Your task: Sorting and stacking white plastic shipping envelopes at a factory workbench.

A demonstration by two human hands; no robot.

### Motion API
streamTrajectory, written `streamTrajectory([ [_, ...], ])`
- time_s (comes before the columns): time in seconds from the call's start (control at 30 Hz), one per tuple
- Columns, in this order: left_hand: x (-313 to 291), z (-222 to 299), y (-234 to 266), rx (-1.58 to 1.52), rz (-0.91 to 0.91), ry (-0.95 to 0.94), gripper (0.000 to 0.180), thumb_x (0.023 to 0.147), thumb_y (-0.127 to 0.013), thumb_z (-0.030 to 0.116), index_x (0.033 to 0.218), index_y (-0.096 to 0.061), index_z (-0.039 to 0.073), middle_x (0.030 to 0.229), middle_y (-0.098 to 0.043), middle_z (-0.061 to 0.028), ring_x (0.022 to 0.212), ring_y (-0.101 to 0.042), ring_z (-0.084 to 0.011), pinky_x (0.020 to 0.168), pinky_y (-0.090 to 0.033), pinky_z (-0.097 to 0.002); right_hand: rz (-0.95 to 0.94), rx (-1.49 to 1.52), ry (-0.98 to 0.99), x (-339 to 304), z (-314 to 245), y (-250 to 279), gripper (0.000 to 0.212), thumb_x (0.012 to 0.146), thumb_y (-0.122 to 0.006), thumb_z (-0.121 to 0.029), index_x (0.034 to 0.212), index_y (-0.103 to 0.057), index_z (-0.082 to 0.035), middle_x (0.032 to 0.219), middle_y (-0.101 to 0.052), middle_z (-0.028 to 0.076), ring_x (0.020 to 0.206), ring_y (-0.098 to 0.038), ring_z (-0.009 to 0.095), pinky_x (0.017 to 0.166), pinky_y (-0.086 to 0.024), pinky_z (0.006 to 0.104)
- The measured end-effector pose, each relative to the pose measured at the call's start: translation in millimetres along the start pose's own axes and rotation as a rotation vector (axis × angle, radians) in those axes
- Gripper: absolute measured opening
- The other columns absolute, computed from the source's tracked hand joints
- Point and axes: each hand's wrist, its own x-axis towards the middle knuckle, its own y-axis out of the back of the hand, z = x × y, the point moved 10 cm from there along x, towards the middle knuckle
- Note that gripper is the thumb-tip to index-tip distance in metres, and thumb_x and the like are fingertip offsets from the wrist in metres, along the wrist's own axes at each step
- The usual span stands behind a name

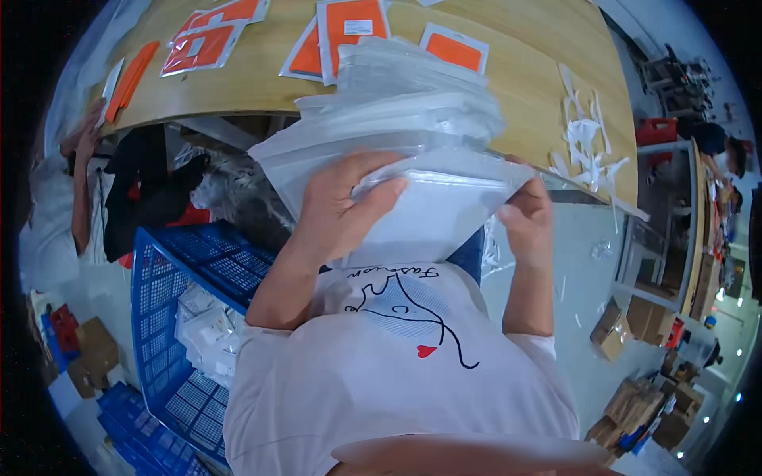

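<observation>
In front of my chest I hold a clear plastic bag [444,222] that looks whitish and flat; whether a white sheet lies inside it I cannot tell. My left hand [349,202] grips its left side, thumb on top and fingers curled behind. At the right edge, my right hand [528,210] pinches the bag near its upper corner, its fingers partly hidden. Just beyond, a thick pile of clear plastic bags [405,103] rests on the table's near edge and overhangs toward me.
On the wooden table [524,47] lie flat orange packets [353,32] and, at right, white strips [587,143]. A blue crate [147,317] with white packages stands at my left. At far left another person's hand [83,139] is near orange packets. Cardboard boxes [627,329] sit at right.
</observation>
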Motion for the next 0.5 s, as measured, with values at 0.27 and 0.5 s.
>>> streamTrajectory([
  [0.27, -3, 15, 5, -0.068, -0.247, -0.28, 0.026, 0.071, -0.061, -0.006, 0.095, -0.067, 0.001, 0.096, -0.064, -0.0081, 0.08, -0.057, -0.018, 0.069, -0.043, -0.0244, -0.381, 0.008, 0.071, 4, -3, -24, 0.032, 0.071, -0.053, 0.018, 0.087, -0.07, -0.004, 0.098, -0.064, 0.012, 0.084, -0.056, 0.019, 0.08, -0.042, 0.0248],
  [0.5, -2, 9, 3, -0.027, -0.374, -0.156, 0.026, 0.073, -0.06, -0.006, 0.096, -0.067, 0.001, 0.099, -0.063, -0.0085, 0.083, -0.056, -0.0173, 0.069, -0.043, -0.0245, -0.362, -0.027, -0.046, 10, 11, -10, 0.018, 0.073, -0.055, 0.01, 0.075, -0.067, -0.003, 0.095, -0.063, 0.013, 0.082, -0.055, 0.019, 0.075, -0.042, 0.0249],
])
